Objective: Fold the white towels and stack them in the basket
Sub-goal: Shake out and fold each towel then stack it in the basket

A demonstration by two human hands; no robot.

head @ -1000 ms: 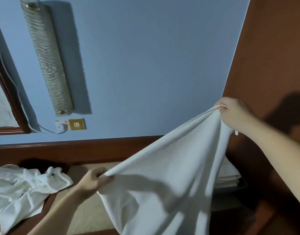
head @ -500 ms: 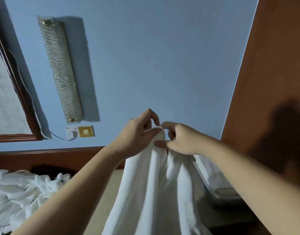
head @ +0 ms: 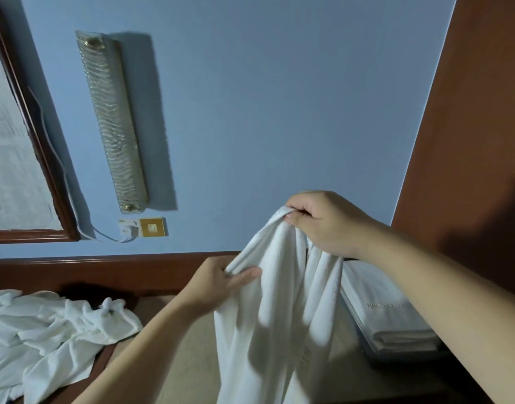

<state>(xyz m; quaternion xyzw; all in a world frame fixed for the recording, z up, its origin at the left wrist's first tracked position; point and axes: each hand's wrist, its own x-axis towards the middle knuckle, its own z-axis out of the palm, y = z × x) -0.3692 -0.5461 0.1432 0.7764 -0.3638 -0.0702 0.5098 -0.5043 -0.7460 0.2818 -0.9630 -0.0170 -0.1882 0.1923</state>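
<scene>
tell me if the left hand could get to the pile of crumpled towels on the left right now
Probably not yet: the left hand is pinching the hanging towel. The path to the crumpled pile looks open once it lets go.

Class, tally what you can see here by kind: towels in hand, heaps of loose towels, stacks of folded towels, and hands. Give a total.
Held towel: 1
Crumpled towel heap: 1
Folded towel stack: 1
Hands: 2, left hand and right hand
Total: 5
</scene>
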